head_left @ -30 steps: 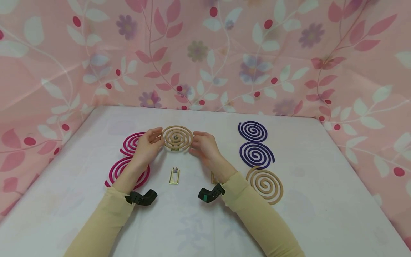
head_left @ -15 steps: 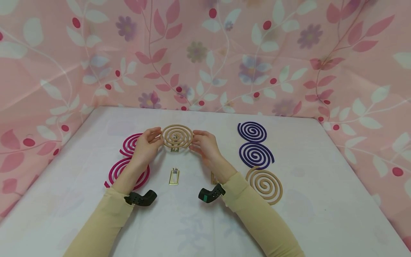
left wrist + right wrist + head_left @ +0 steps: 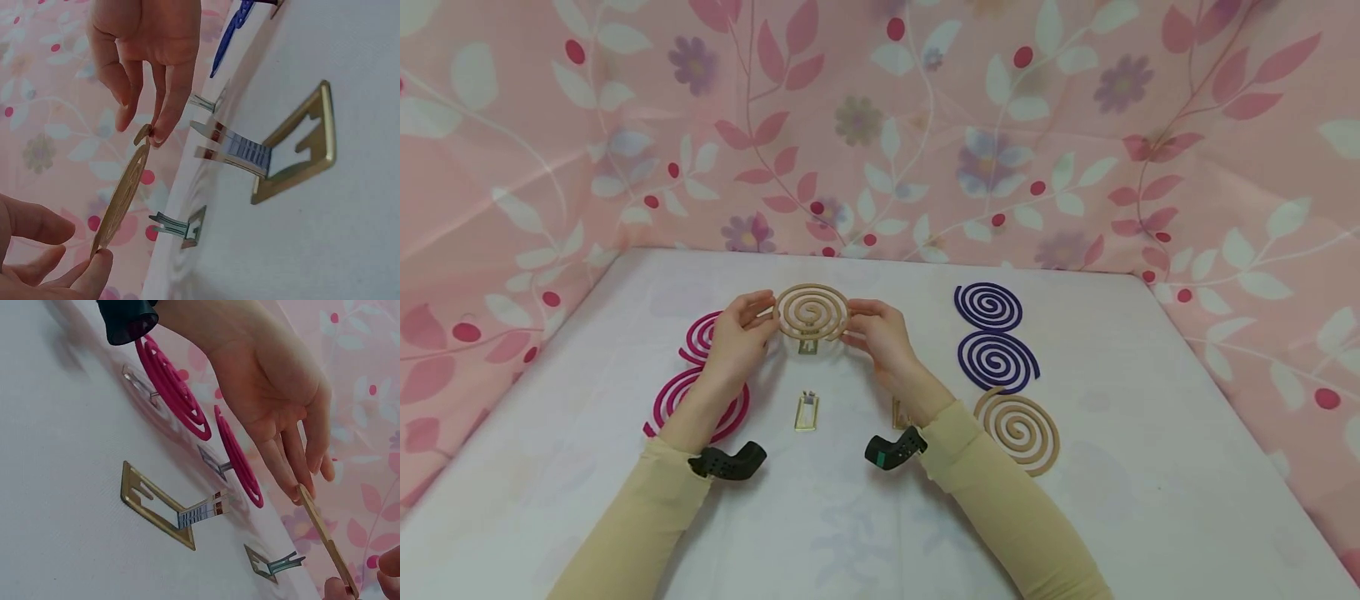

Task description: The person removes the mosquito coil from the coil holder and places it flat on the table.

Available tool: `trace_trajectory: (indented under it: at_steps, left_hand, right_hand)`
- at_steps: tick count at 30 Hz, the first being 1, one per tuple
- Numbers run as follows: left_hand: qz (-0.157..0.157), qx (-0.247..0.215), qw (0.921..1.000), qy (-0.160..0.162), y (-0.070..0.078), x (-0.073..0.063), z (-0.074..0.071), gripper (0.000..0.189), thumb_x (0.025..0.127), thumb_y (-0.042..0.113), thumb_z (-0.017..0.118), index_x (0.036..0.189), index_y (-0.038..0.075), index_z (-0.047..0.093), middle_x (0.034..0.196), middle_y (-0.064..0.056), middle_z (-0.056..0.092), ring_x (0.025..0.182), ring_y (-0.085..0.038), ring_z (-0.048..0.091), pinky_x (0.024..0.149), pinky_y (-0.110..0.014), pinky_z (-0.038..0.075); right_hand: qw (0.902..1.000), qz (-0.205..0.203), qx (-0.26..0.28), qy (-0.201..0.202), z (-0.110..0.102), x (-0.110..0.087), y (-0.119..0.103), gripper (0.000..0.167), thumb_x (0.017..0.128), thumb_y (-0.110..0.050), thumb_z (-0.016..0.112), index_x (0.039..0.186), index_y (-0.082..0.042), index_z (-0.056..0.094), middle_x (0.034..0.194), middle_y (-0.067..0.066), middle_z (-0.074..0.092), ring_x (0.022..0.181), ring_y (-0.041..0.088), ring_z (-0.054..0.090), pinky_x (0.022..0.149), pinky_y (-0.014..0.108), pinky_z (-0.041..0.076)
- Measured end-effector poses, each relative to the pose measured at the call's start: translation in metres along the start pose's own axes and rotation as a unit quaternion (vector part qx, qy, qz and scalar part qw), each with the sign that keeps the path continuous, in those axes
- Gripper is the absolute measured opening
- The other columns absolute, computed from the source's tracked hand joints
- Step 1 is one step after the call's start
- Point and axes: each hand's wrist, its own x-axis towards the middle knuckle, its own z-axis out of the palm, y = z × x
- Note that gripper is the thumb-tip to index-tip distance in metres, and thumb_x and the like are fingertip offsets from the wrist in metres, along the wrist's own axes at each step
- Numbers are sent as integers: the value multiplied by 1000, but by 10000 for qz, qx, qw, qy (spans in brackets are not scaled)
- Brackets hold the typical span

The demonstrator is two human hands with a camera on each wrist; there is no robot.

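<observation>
Both hands hold a tan mosquito coil (image 3: pixel 811 312) level between them, one at each side of its rim. The left hand (image 3: pixel 737 346) pinches the left edge with thumb and fingertips; the right hand (image 3: pixel 883 337) pinches the right edge. In the left wrist view the coil (image 3: pixel 120 195) appears edge-on, apart from the metal coil stands. One brass stand (image 3: pixel 807 350) shows just below the coil in the head view. A second stand (image 3: pixel 134 497), its prongs pointing up from the table, is nearer the person. The right forearm partly hides a third stand (image 3: pixel 900 417).
Two pink coils (image 3: pixel 178 394) sit raised on stands at the left, partly behind the left arm. At the right lie two dark blue coils (image 3: pixel 996 361) and a tan coil (image 3: pixel 1019 429). A floral curtain (image 3: pixel 865 125) hangs behind the white table (image 3: pixel 1150 500).
The held coil rises slightly and shifts away from the person, with both hands moving along. The stand below it shows lower under the coil than before.
</observation>
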Motion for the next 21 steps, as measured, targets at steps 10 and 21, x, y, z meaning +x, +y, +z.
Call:
trace_trajectory:
  at_steps: [10, 21]
  left_hand:
    - [531, -1277, 9903, -89, 31, 9, 21, 51, 98, 2, 58, 146, -1, 42, 150, -19, 47, 137, -29, 50, 112, -34, 43]
    - [620, -2453, 9674, -37, 48, 17, 77, 45, 95, -7, 57, 139, -6, 48, 143, -21, 54, 130, -31, 56, 105, -31, 50]
  right_hand:
    - [9971, -668, -353, -4, -25, -2, -25, 42, 88, 8, 66, 129, 6, 57, 129, 20, 55, 96, 19, 67, 94, 33, 57]
    - [9914, -1162, -388, 464, -70, -12, -47, 46, 85, 9, 68, 130, 8, 57, 129, 20, 57, 89, 10, 69, 91, 26, 57]
